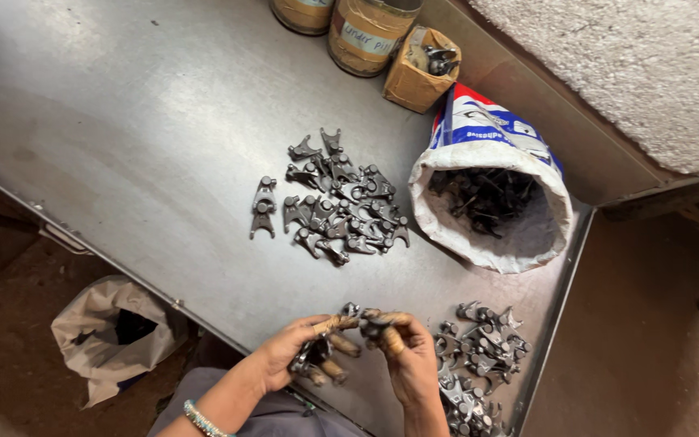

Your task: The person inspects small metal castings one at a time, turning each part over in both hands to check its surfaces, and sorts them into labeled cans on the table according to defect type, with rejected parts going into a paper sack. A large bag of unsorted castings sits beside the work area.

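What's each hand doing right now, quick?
Left hand: closed around several small dark metal parts.
Right hand: fingers pinching one metal part near the left hand.

Steel tray-top table is carrying: fork-shaped metal parts pile sitting mid-surface, second pile lying near the front right corner, rolled-down sack of parts, small cardboard box, two taped jars standing along the back edge.

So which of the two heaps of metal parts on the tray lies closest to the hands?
The heap at the tray's near right corner, just beside the right hand. The other heap lies mid-tray, left of the white sack.
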